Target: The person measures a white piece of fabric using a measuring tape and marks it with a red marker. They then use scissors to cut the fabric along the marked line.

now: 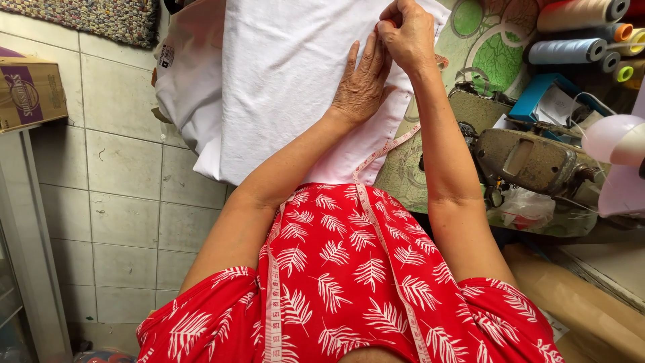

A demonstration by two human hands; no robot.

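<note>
A white cloth [282, 74] lies spread over the table and hangs off its near left edge. My left hand [363, 84] rests flat on the cloth, fingers together and pointing away, pressing it down near its right edge. My right hand [406, 33] sits just beyond it, fingers pinched on the cloth's right edge. A pink measuring tape [376, 222] hangs round my neck over my red leaf-print top, one end lying on the cloth's lower edge.
An old sewing machine [531, 161] stands at the right on a green patterned table cover [490, 54]. Several large thread cones [578, 33] lie at the top right. A cardboard box [30, 91] sits on a shelf at the left above a tiled floor [121, 215].
</note>
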